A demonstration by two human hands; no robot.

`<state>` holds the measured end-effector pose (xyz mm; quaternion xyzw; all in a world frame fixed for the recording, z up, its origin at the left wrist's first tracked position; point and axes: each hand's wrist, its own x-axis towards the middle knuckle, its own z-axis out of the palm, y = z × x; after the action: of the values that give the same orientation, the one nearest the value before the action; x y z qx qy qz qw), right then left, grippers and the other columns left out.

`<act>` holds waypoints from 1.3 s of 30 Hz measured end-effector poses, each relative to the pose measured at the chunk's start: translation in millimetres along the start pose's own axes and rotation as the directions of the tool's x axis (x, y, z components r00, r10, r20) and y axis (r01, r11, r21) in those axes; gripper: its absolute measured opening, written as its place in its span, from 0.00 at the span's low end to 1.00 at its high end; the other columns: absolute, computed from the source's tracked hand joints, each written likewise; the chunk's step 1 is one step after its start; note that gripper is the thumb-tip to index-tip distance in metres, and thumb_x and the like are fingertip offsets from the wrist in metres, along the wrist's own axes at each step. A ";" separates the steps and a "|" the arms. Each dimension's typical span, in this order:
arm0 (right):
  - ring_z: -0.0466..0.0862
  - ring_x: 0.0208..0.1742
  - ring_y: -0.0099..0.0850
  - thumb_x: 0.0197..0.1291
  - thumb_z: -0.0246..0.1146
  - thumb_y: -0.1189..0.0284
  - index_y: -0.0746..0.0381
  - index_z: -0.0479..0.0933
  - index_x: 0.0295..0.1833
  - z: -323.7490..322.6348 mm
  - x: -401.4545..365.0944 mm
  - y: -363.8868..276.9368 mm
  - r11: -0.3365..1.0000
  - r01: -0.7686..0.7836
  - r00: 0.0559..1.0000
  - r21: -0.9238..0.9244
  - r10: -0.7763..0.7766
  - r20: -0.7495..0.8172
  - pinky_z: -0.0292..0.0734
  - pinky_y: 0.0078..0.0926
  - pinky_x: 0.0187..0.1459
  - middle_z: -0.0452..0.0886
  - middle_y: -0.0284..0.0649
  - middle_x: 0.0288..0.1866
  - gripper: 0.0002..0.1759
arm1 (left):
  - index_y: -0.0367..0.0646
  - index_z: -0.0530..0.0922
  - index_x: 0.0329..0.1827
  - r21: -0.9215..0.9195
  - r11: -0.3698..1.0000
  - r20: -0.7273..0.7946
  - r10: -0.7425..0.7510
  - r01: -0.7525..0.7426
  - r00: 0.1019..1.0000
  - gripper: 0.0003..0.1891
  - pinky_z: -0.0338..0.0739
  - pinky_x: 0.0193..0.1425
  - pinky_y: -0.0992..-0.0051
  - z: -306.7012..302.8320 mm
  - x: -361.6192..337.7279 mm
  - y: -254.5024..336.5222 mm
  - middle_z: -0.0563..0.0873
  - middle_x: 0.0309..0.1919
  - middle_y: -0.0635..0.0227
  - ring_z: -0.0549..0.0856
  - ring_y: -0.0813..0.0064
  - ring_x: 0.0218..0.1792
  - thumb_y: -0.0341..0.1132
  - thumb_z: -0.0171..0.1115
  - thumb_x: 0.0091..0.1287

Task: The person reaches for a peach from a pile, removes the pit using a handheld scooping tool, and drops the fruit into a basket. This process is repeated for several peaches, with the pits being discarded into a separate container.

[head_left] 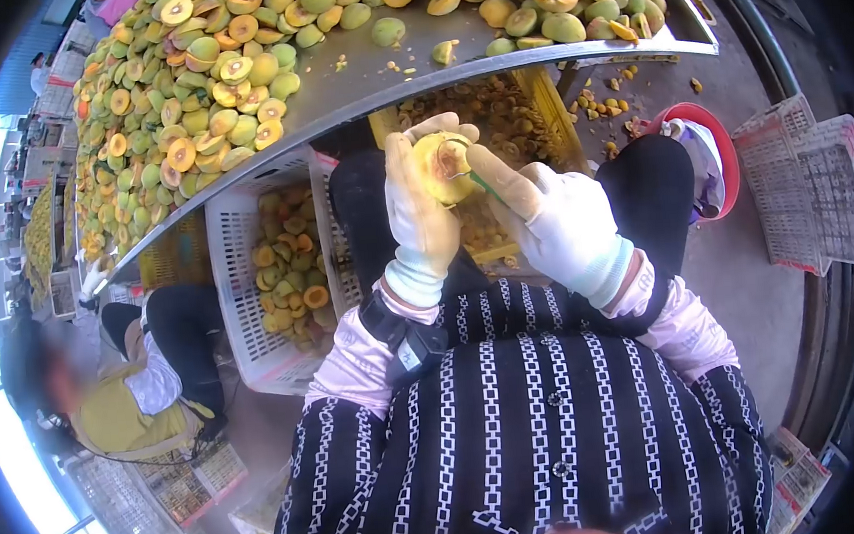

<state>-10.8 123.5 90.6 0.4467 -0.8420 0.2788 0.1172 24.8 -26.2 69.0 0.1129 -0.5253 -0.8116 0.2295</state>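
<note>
My left hand [421,212], in a white glove, cups a yellow peach half [437,171] with its cut face and reddish-brown centre showing. In my gloved right hand [559,218] is a small pitting knife [482,183], a slim green part of it showing between the fingers. Its tip meets the peach flesh beside the centre; the rest of the tool is hidden by my fingers. Both hands are raised over my lap, just in front of the metal table [361,66], where many cut peaches [223,92] are heaped.
Below my hands stands a yellow crate [547,107] with pits and scraps. To the left, a white crate [235,252] contains peach halves. A red bucket [726,148] and stacked crates [792,183] stand right. Another person [137,400] sits at left.
</note>
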 end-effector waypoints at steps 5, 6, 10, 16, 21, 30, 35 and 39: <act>0.79 0.21 0.36 0.58 0.65 0.71 0.56 0.68 0.68 -9.7 -0.6 -12.5 0.996 -0.056 0.990 -0.070 0.064 0.128 0.73 0.32 0.23 0.75 0.40 0.25 0.31 | 0.36 0.73 0.53 -0.117 0.993 0.071 -0.028 0.036 0.997 0.29 0.73 0.58 0.72 -0.1 -5.9 -0.6 0.83 0.43 0.56 0.81 0.70 0.46 0.54 0.34 0.77; 0.79 0.21 0.36 0.58 0.65 0.71 0.56 0.68 0.68 -8.0 -2.0 -13.3 0.996 -0.056 0.990 -0.070 0.065 0.126 0.73 0.32 0.23 0.75 0.40 0.25 0.31 | 0.36 0.73 0.53 -0.116 0.993 0.072 -0.027 0.035 0.997 0.29 0.73 0.58 0.72 -0.1 -6.7 -1.8 0.83 0.43 0.56 0.81 0.70 0.46 0.54 0.34 0.77; 0.77 0.19 0.38 0.58 0.63 0.68 0.54 0.64 0.71 11.2 -9.8 -14.5 0.997 -0.044 0.997 0.069 0.039 0.070 0.74 0.34 0.21 0.74 0.40 0.25 0.34 | 0.35 0.74 0.50 -0.131 0.991 -0.001 0.002 -0.002 1.000 0.28 0.73 0.55 0.73 -1.1 -5.7 -7.3 0.83 0.40 0.57 0.81 0.71 0.44 0.53 0.35 0.77; 0.85 0.37 0.47 0.60 0.61 0.78 0.62 0.60 0.71 17.7 -13.4 -23.6 0.896 -0.139 0.987 0.422 0.090 0.135 0.79 0.34 0.37 0.82 0.52 0.42 0.33 | 0.34 0.75 0.45 0.175 0.946 -0.053 0.287 -0.274 0.957 0.22 0.75 0.51 0.73 -4.7 -3.4 -9.7 0.83 0.40 0.57 0.82 0.70 0.42 0.45 0.38 0.77; 0.85 0.42 0.47 0.60 0.61 0.80 0.63 0.58 0.72 31.0 -10.9 -28.3 0.807 -0.188 0.980 0.560 0.121 0.155 0.79 0.31 0.42 0.81 0.54 0.45 0.34 | 0.33 0.77 0.39 0.234 0.910 -0.071 0.367 -0.342 0.928 0.21 0.77 0.47 0.74 -5.4 1.7 -7.6 0.84 0.38 0.57 0.83 0.71 0.38 0.41 0.40 0.76; 0.82 0.28 0.50 0.60 0.59 0.75 0.61 0.54 0.71 50.3 -19.7 -26.7 0.773 -0.248 0.968 0.584 0.181 0.172 0.76 0.40 0.30 0.79 0.54 0.27 0.34 | 0.32 0.79 0.39 0.099 0.948 0.061 -0.308 0.302 0.949 0.23 0.78 0.40 0.75 -26.2 16.1 -4.9 0.85 0.30 0.58 0.84 0.73 0.32 0.45 0.44 0.76; 0.82 0.28 0.51 0.62 0.58 0.73 0.63 0.55 0.69 48.8 -18.9 -13.8 0.773 -0.304 0.944 0.557 0.166 0.285 0.77 0.42 0.31 0.79 0.54 0.26 0.32 | 0.33 0.79 0.39 0.541 0.834 0.137 0.039 -0.107 0.990 0.20 0.77 0.39 0.77 -31.7 11.1 -15.2 0.85 0.31 0.61 0.83 0.76 0.32 0.44 0.47 0.76; 0.83 0.31 0.52 0.61 0.59 0.65 0.66 0.63 0.60 33.9 -13.9 -12.1 0.857 -0.431 0.826 0.282 0.249 0.506 0.78 0.44 0.35 0.80 0.56 0.27 0.25 | 0.33 0.78 0.40 0.409 0.901 0.109 -0.205 0.144 0.973 0.21 0.76 0.38 0.79 -40.0 13.1 -24.5 0.85 0.31 0.62 0.83 0.77 0.31 0.45 0.47 0.76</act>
<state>8.8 108.3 61.1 0.3525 -0.8413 0.3430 -0.2244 24.2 -56.2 30.7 0.1428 -0.6827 -0.7112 0.0879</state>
